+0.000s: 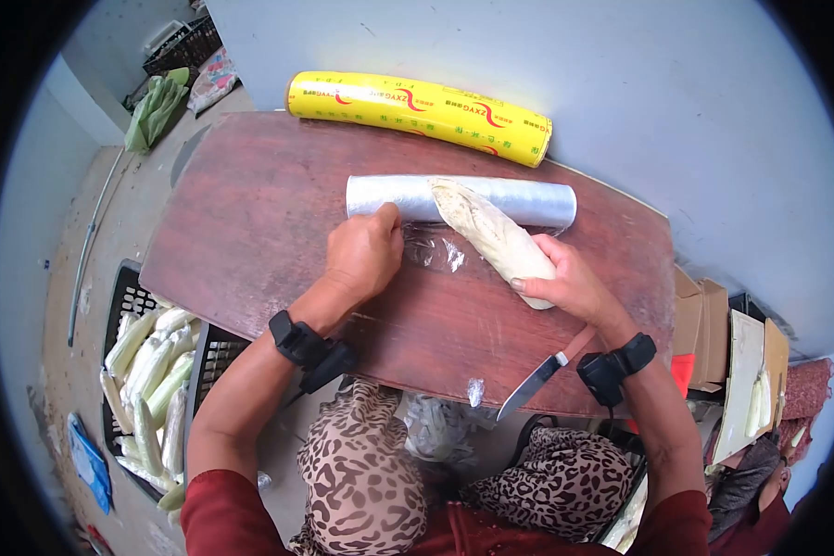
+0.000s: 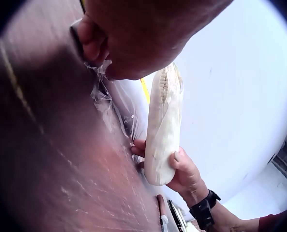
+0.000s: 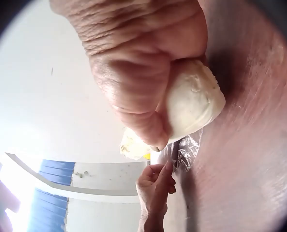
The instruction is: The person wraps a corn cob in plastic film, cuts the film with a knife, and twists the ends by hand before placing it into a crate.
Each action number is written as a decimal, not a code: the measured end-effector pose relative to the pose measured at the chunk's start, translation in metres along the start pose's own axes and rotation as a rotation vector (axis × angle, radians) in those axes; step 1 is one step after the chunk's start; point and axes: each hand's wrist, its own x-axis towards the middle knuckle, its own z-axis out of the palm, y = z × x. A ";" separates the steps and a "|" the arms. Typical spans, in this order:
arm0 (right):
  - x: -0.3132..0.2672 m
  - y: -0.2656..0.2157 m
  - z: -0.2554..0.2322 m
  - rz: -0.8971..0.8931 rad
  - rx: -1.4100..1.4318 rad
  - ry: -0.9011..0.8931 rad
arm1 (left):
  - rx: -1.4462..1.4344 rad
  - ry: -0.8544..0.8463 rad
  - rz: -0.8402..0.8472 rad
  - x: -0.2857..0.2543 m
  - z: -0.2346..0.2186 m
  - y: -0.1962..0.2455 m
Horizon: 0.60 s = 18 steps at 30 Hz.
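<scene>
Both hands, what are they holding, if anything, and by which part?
The right hand holds the corn ear by its blunt near end. The left hand pinches the clear film by its edge, near the left end of the film roll.

Crated corn (image 1: pixel 171 357) and film (image 1: pixel 528 199) suggest a packing room.

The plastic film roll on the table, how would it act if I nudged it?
The plastic film roll would probably roll, lying as a cylinder on its side. Its straight outline suggests stiffness. The crumpled loose film would likely flop.
</scene>
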 end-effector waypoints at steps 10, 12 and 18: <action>0.005 0.003 -0.002 0.022 0.012 0.002 | -0.401 -0.193 -0.292 -0.038 -0.014 -0.038; 0.006 0.002 -0.002 0.031 -0.007 0.000 | -0.426 -0.208 -0.318 -0.040 -0.022 -0.037; 0.008 0.004 -0.001 0.027 0.012 0.004 | -0.227 -0.082 -0.019 -0.027 -0.015 -0.003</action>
